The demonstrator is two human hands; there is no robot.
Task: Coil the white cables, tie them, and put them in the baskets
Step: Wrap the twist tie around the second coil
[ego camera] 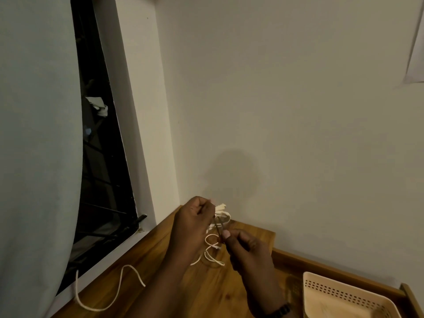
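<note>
Both hands are working over the far corner of the wooden desk, right up against the wall. The left hand is gripping a coiled bundle of white cable, fingers curled round it w/ the loops poking out at its 3 o'clock. The right hand, sitting at about 4 o'clock from the left, is pinching the end of a thin dark tie btwn thumb and forefinger; the tie is running taut up toward the bundle at 11 o'clock. Can't tell whether it's wrapped fully round the coil yet. A few loose loops of cable tail are hanging and lying on the desk just below the hands. Another white cable is lying uncoiled in a wavy line at approx 8 o'clock from the hands, near the window edge. A beige perforated basket is sitting at 4 o'clock, well apart from the bundle. A dark strap is showing on the right wrist. A pale curtain is hanging along the left side.
</note>
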